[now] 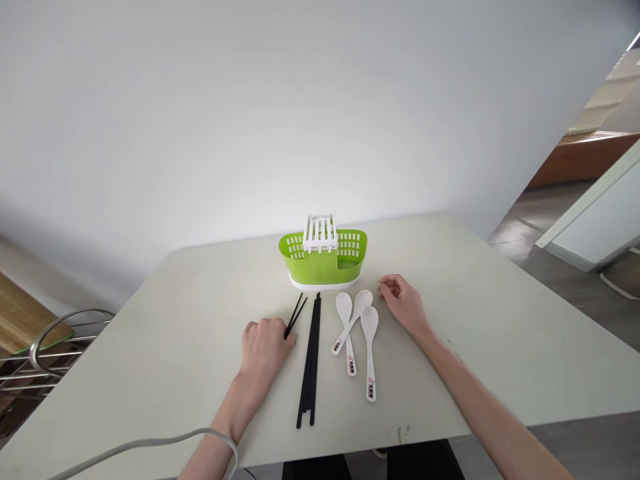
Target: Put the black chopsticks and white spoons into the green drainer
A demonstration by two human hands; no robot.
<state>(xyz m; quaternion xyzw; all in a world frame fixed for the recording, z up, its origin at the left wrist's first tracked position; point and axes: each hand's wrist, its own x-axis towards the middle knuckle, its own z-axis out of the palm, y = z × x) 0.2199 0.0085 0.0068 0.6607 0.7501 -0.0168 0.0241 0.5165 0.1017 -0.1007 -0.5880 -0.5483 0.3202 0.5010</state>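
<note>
My left hand (265,347) is closed around a pair of black chopsticks (296,315), whose thin ends point away from me past the thumb. Beside it, several more black chopsticks (311,360) lie in a narrow bundle on the table. To the right of these are three white spoons: one spoon (344,307) lies crossed with another spoon (363,301), and a third spoon (370,327) lies alongside. My right hand (403,303) rests on the table just right of the spoons, fingers curled in with nothing visible in them.
A green utensil basket (320,267) with a white slatted top piece (321,232) and white base stands behind the spoons. The pale table (210,293) meets a white wall. A grey cable (165,440) crosses my left forearm. A metal rack (45,360) stands at left.
</note>
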